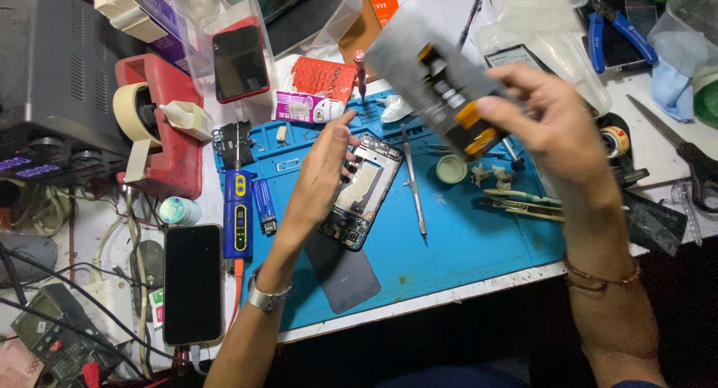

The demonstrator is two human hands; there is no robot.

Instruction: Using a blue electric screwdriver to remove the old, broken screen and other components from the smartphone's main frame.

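My right hand (557, 126) holds up a flat grey phone part with yellow and orange strips (437, 78), blurred, tilted above the blue work mat (464, 246). An opened phone frame (363, 190) with its inner parts showing lies on the mat. My left hand (318, 179) rests on its left edge, fingers bent and pressing on it. A dark phone back cover (344, 268) lies just below the frame. A thin metal pry tool (413, 186) lies to the frame's right.
A black phone (192, 283) and a blue soldering tool (238, 216) lie left of the mat. Red tape dispenser (161, 126), red-cased phone (239, 63), tweezers (520, 201), blue pliers (621, 33), scissors (684, 152) and clear plastic tubs (546, 29) surround it.
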